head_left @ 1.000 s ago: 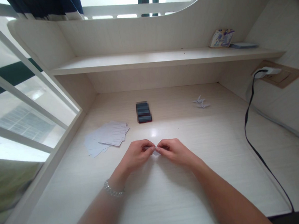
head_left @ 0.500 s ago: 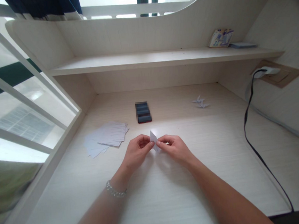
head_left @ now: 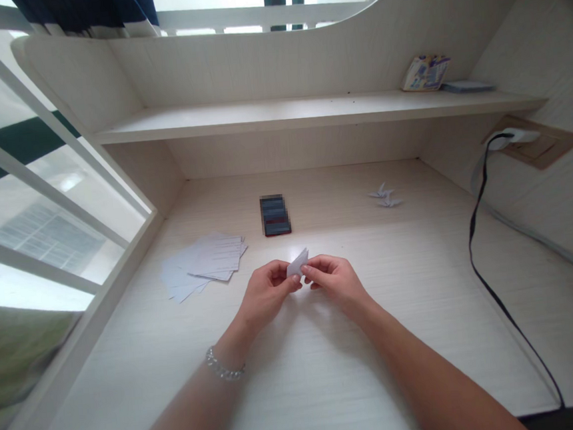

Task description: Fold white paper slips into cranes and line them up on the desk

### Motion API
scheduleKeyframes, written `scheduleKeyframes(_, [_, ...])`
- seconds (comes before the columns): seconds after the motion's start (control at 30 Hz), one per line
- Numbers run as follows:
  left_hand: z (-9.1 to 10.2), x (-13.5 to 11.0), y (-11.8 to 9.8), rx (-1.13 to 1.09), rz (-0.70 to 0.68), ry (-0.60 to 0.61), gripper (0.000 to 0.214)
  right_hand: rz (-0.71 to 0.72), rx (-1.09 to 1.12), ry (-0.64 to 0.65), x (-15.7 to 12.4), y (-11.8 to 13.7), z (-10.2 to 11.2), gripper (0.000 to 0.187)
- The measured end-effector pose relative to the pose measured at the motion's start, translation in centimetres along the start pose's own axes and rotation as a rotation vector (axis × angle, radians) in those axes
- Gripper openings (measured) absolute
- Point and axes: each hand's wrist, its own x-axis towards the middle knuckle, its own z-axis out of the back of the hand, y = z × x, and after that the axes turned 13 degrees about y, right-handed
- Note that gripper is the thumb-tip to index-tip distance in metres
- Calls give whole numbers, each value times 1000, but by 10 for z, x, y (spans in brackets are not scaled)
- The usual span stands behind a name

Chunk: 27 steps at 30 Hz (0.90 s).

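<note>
A small folded piece of white paper [head_left: 297, 263] is held up between my two hands, just above the desk. My left hand [head_left: 270, 288] pinches its left side between thumb and fingers. On the other side, my right hand [head_left: 333, 278] grips the right edge with thumb and forefinger. The paper leans to the right, with a pointed corner at the top; my fingertips hide its lower part. Left of my hands lies a loose spread of white paper sheets [head_left: 214, 256]. Folded white paper cranes [head_left: 385, 196] rest at the back right.
A dark phone [head_left: 275, 216] lies on the desk [head_left: 341, 377] beyond my hands. A black cable [head_left: 482, 278] runs from the wall socket [head_left: 541, 142] down the right side. Above, a shelf [head_left: 267, 111] holds a small colourful packet [head_left: 425, 73]. White rails stand at left.
The folded paper has turned from leaning left to leaning right in my fingers. My right fingers have shifted slightly on its edge; both hands stay in nearly the same place.
</note>
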Motion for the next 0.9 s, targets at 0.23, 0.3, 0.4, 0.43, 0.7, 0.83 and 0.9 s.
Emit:
scheduleKeyframes(0.23, [1,-1,-4,34,66,22,28,73,51,-56,0,2,5,32])
scheduleKeyframes(0.3, [1,0,-4,-1,56,-21,28,53,32,-27,0,1,6,32])
scheduleKeyframes(0.4, [2,0,-2,-23,61,-60,29,48,-62,21,-1,0,7,27])
scheduleKeyframes(0.43, [3,0,-2,-15,65,-59,30,54,-106,26,-1,-1,6,25])
scheduleKeyframes(0.7, [1,1,-1,144,-59,-156,25,45,-160,-29,-2,0,1,28])
scheduleKeyframes(0.83, [-1,1,-2,98,-87,-171,24,32,-126,-45,-2,1,1,31])
scheduleKeyframes(0.9, [-1,1,-1,59,-89,-184,24,29,-119,-45,-2,0,0,31])
